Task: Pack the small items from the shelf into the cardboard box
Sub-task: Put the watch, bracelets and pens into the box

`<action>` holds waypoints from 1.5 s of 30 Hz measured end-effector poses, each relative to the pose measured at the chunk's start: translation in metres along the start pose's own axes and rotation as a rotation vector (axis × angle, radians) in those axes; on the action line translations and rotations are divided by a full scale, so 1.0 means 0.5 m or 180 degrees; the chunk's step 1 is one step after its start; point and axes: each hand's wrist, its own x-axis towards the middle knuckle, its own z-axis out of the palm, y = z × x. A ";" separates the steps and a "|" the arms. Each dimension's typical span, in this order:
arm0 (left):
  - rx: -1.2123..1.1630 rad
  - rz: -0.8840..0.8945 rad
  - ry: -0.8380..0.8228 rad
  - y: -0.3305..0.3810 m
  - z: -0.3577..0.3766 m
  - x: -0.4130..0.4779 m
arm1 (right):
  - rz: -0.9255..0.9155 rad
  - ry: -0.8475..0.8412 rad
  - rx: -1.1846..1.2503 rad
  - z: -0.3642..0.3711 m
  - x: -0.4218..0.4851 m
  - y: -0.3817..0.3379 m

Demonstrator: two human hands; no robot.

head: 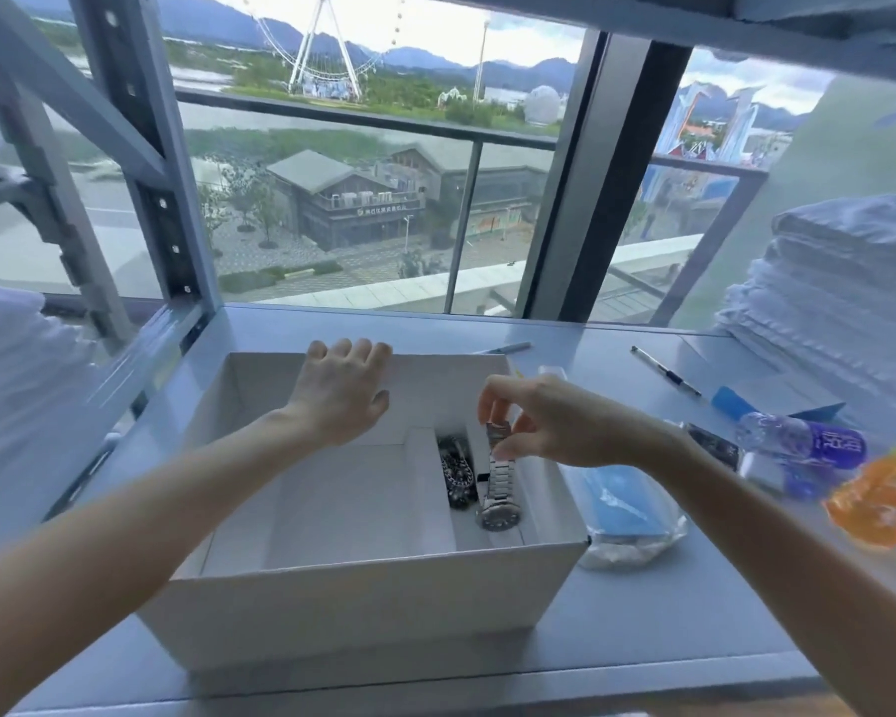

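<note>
An open white cardboard box [363, 608] stands on the grey shelf in front of me. My left hand [340, 393] rests on its far wall, with the fingers curled over the rim. My right hand [544, 424] pinches the strap of a silver metal watch [498, 496], which hangs down into the box's right side, its dial low near the floor. A dark chain-like item [457, 476] lies inside the box just left of the watch.
Right of the box lie a bagged pack of blue masks [622, 509], a small water bottle with a purple label [803, 442], an orange wrapped item [880, 501] and two pens [665, 372]. A stack of folded white cloth [839, 282] fills the far right. A shelf post [161, 163] stands at the left.
</note>
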 end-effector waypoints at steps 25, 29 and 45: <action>-0.0116 -0.0049 -0.0051 0.006 -0.001 0.004 | 0.0550 -0.0427 -0.1358 0.090 0.127 0.023; -0.0139 -0.0058 -0.0058 0.006 -0.003 0.003 | 0.0528 -0.0542 -0.1576 0.097 0.129 0.024; -0.0242 -0.0063 -0.0092 0.004 -0.001 0.003 | 0.0577 -0.1036 -0.1565 0.102 0.145 0.030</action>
